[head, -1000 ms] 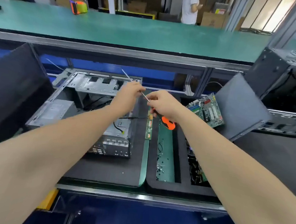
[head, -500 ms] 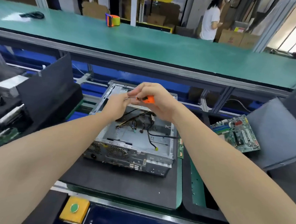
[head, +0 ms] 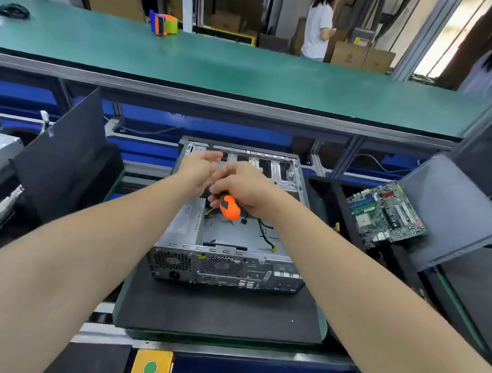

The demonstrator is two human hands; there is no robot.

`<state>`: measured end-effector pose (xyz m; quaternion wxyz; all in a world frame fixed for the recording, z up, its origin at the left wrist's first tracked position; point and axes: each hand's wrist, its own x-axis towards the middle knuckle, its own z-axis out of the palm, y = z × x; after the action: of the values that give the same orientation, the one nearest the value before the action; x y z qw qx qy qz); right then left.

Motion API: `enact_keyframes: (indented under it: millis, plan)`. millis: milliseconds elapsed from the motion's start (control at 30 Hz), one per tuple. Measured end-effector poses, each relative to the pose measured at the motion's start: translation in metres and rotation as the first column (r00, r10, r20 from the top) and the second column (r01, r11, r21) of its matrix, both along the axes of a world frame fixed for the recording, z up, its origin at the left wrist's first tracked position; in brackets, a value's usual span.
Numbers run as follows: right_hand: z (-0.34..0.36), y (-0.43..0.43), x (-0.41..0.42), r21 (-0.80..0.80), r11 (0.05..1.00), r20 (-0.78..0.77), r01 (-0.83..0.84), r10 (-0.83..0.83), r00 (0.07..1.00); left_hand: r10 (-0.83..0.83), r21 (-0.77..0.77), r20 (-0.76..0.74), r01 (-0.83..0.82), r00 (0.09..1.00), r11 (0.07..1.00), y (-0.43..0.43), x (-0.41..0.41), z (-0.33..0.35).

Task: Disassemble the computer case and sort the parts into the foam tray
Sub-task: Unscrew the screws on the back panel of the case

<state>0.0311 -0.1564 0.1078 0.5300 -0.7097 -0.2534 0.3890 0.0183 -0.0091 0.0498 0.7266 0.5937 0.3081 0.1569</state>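
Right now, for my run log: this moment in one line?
right hand: grips orange screwdriver | left hand: open, beside it | computer case: open, on mat | motherboard: out, right

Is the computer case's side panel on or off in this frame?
Off. The computer case lies open side up; its bare metal floor and loose cables show from above.

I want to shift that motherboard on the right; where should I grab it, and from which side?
Likely pinch the motherboard by its left edge, coming from the left: it lies tilted, components up, on the grey panel, that edge jutting free.
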Motion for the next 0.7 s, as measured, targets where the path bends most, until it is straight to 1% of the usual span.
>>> enact_keyframes:
  millis: [33, 100, 200, 267, 333, 400, 500, 700]
  plan:
    - [-0.008, 0.003, -0.003, -0.003, 0.999, -0.041, 0.036, -0.037, 0.998, 0.020, 0.017, -0.004, -0.020, 1.000, 1.000, -0.003, 0.001, -0.003]
    - [-0.022, 0.009, -0.010, 0.002, 0.991, -0.105, 0.134, -0.133, 0.986, 0.053, -0.024, 0.006, -0.053, 0.999, 0.998, -0.009, 0.001, -0.005]
    - [-0.038, 0.014, -0.020, -0.028, 0.946, -0.204, 0.322, -0.321, 0.925, 0.082, -0.215, 0.036, -0.072, 0.996, 0.974, -0.021, -0.006, -0.005]
    - [-0.048, 0.012, -0.030, -0.060, 0.927, -0.234, 0.371, -0.374, 0.897, 0.084, -0.285, 0.079, -0.058, 0.993, 0.957, -0.027, -0.008, -0.007]
    - [-0.055, 0.006, -0.044, -0.058, 0.930, -0.292, 0.362, -0.363, 0.885, 0.107, -0.356, 0.108, -0.062, 0.988, 0.933, -0.030, -0.009, -0.009]
    - [-0.060, -0.003, -0.061, -0.054, 0.936, -0.343, 0.347, -0.344, 0.874, 0.127, -0.392, 0.099, -0.079, 0.987, 0.917, -0.032, -0.013, -0.010]
    - [-0.066, -0.021, -0.087, -0.061, 0.938, -0.390, 0.340, -0.336, 0.857, 0.147, -0.376, 0.059, -0.115, 0.987, 0.920, -0.039, -0.023, -0.011]
    - [-0.079, -0.066, -0.138, -0.059, 0.961, -0.501, 0.271, -0.263, 0.824, 0.149, -0.333, -0.038, -0.153, 0.988, 0.930, -0.068, -0.055, -0.018]
